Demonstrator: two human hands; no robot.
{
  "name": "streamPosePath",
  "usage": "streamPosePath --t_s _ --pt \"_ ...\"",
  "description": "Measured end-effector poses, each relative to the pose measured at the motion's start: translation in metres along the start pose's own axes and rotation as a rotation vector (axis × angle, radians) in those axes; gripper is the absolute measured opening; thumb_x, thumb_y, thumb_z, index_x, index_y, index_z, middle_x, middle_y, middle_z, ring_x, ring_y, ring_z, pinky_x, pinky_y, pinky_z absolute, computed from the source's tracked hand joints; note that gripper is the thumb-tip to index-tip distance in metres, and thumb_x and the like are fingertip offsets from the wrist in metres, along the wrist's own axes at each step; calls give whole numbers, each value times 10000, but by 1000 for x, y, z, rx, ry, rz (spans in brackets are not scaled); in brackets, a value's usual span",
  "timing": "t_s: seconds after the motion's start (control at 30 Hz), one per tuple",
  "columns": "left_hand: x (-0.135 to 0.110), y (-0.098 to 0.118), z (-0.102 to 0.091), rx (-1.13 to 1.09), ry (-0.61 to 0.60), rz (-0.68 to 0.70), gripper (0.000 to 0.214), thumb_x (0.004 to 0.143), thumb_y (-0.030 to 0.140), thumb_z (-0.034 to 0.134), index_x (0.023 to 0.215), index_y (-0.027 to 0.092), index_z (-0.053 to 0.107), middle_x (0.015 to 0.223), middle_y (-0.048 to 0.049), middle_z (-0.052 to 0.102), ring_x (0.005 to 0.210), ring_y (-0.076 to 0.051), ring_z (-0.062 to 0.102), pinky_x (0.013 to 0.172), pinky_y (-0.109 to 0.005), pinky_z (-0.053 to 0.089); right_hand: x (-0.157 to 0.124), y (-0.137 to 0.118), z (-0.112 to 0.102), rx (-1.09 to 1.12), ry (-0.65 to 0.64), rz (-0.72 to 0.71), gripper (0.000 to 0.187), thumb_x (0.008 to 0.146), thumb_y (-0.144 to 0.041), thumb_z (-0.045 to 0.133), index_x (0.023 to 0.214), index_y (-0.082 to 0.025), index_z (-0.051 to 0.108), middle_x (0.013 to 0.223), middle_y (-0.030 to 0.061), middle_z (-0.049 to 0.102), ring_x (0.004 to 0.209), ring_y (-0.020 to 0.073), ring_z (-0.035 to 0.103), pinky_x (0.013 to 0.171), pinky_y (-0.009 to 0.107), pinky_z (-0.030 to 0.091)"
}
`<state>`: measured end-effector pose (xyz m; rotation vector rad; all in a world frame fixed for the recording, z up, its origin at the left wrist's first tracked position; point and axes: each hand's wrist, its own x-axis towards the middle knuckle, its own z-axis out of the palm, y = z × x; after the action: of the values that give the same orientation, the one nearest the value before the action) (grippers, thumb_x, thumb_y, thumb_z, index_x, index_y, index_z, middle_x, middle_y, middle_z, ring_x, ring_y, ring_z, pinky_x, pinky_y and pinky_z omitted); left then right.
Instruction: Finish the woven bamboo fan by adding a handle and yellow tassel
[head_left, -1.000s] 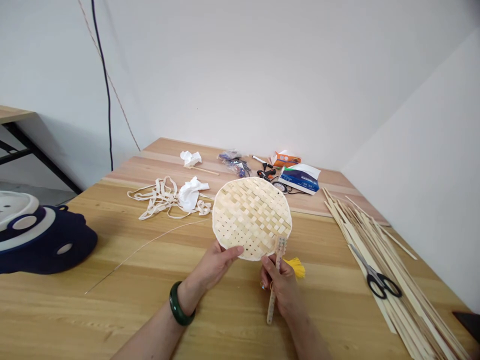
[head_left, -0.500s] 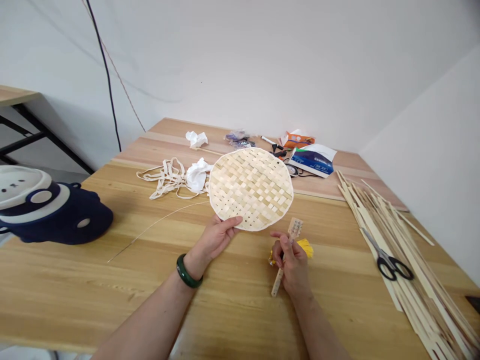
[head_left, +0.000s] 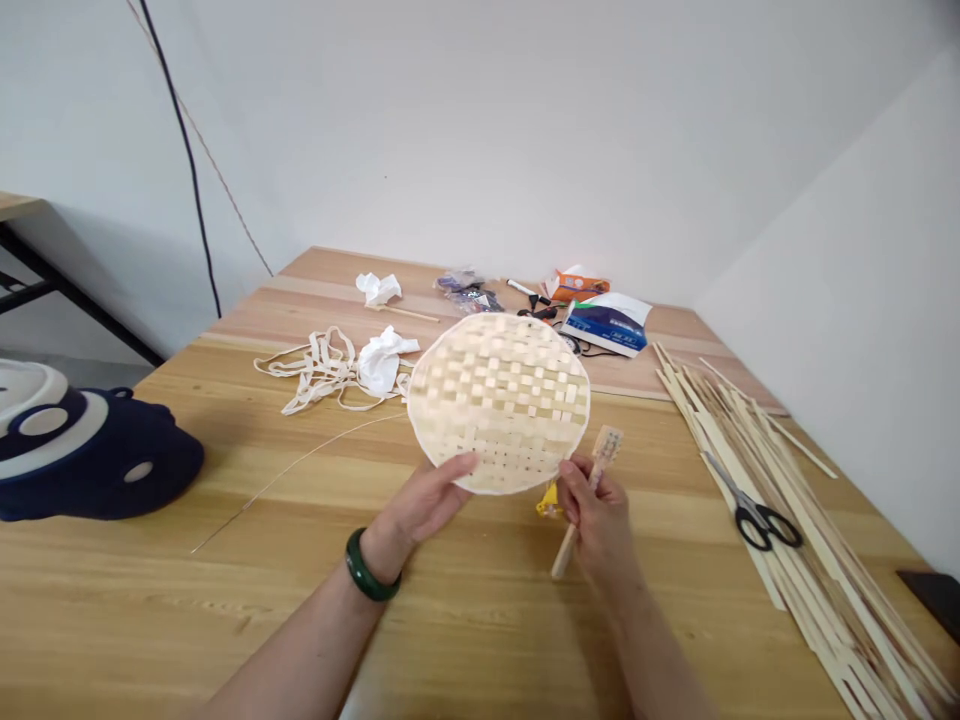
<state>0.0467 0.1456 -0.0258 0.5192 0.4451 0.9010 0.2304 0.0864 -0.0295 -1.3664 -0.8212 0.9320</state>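
A round woven bamboo fan (head_left: 499,400) with a white-bound rim is held up above the table. My left hand (head_left: 429,500), with a green bangle at the wrist, pinches its lower left edge, thumb on the front face. My right hand (head_left: 598,510) is closed around a flat wooden fan handle (head_left: 606,446), slightly tilted, with markings on its wider upper end. The thumb of that hand also meets the fan's lower right rim. A yellow tassel (head_left: 550,500) hangs beside the right fingers, partly hidden.
On the right, scissors (head_left: 759,510) lie on a pile of bamboo strips (head_left: 817,560). Behind the fan are tangled white strips (head_left: 322,365), crumpled tissue (head_left: 381,360), a blue tissue pack (head_left: 609,325) and a marker (head_left: 525,290). A dark blue plush-like object (head_left: 142,450) stands left, near a thin wire (head_left: 300,465).
My right hand has come up to the fan's rim, still holding the handle; the tassel now shows left of the fingers. The fan has tilted, and the whole view has shifted slightly.
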Motion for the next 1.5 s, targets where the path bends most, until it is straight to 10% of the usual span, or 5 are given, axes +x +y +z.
streamPosePath --t_s 0.13,0.27,0.63,0.93,1.5 --pt "-2 31 -10 -98 -28 20 698 710 718 628 1135 167 695 1200 -121 703 1250 -354 550 1041 -439 443 26 -51 -44 -146 -113 -16 359 656 -504 737 690 -171 605 403 -101 328 383 49 231 410 230 151" --pt "0 38 -17 95 -36 7 415 788 447 712 1115 192 714 1112 -83 742 1004 -242 686 829 -299 544 49 -95 -68 -311 -237 -27 343 672 -484 729 634 -166 606 453 -80 380 427 55 271 436 230 186" --pt "-8 23 -10 577 -309 -315 269 759 337 773 963 161 777 924 -77 784 823 -194 702 781 -282 530 64 -126 -43 -626 -500 -30 333 767 -476 683 691 -157 622 601 -49 466 554 83 369 514 233 263" --pt "2 18 -14 280 -54 -107 278 704 292 827 927 134 773 926 -100 783 826 -209 723 797 -309 560 31 -85 -83 -375 96 -67 508 886 -637 442 911 -164 625 417 -79 348 409 108 296 444 251 227" --pt "6 13 -13 167 108 46 276 672 222 841 916 113 775 961 -123 779 890 -245 727 854 -343 559 -8 -6 -55 -1135 -88 -45 341 845 -513 412 886 -271 648 735 22 695 630 224 643 546 303 430"
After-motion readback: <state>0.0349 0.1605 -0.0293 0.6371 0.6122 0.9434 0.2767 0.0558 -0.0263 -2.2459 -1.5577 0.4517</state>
